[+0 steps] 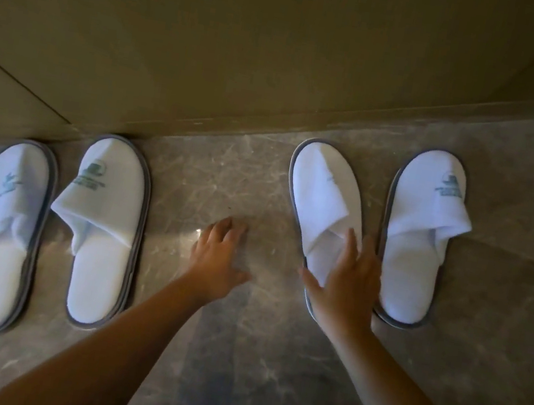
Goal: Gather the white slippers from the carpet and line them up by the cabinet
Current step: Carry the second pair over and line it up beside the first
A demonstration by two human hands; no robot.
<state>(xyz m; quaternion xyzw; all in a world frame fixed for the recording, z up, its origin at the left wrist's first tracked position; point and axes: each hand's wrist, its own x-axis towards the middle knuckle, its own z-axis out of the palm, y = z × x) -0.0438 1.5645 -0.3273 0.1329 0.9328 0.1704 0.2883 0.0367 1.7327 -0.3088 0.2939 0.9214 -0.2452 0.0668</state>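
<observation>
Two hands reach down: the right hand (349,277) lies flat, fingers spread, on a white slipper (324,204); the left hand (216,257) rests spread on the marble floor (236,353). Four grey-edged slippers stand toes toward the cabinet (214,38), two by two. Teal logos mark the uppers, their lettering too blurred to read.

Both bare arms stretched forward, left hand (216,257) palm down, fingers spread, right hand (348,277) flat, fingers extended
</observation>
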